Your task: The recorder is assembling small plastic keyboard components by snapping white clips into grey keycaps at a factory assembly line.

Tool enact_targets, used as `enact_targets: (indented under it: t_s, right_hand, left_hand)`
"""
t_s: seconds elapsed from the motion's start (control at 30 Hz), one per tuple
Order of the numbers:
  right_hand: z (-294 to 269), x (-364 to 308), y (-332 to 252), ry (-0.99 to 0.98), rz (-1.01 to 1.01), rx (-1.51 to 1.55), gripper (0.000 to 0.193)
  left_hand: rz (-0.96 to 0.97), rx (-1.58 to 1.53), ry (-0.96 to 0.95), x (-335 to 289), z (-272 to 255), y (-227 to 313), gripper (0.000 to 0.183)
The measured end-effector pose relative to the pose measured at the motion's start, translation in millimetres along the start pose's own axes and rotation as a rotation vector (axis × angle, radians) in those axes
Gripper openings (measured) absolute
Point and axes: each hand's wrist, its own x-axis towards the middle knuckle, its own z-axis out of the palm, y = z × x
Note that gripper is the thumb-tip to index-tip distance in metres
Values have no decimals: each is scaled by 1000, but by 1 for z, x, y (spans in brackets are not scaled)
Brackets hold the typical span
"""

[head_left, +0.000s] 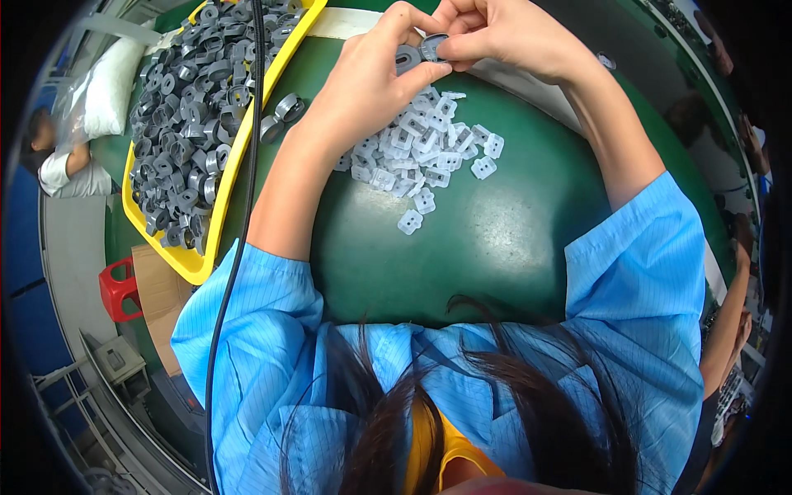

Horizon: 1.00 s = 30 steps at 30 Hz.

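My left hand (pixel 367 87) and my right hand (pixel 520 41) meet at the far edge of the view. Between their fingertips is a small grey plastic cap-like part (pixel 432 47), which both hands pinch. A second grey round part (pixel 407 58) shows beside my left fingers; whether that hand holds it too, I cannot tell. Just below my hands lies a loose heap of small translucent plastic plates (pixel 417 144) with holes. Left of my left forearm, two grey rings (pixel 285 110) rest on the green tabletop (pixel 429 256).
A yellow tray (pixel 198 266) heaped with grey ring parts (pixel 186 115) stands on the left. A black cable (pixel 247 198) runs down across it. Beyond are a white bag (pixel 115 87), a red stool (pixel 120 289) and a cardboard box (pixel 157 285). Other people's arms (pixel 730 313) show at the right.
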Motion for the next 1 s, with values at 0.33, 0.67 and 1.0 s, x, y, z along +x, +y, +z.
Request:
enact_targets:
  t_s: [0.33,0.67,1.0]
  right_hand:
    - [2,8,17,-50,-127,498,12]
    - [-28,35,70,265,74,579,16]
    - [1,22,42,486,-256,-458,18]
  left_hand:
    - [-202,-459,175,-2,8,17,33]
    - [-506,-600,245,3,-8,2,33]
    - [-396,-222,465,-1,-7,-28,31]
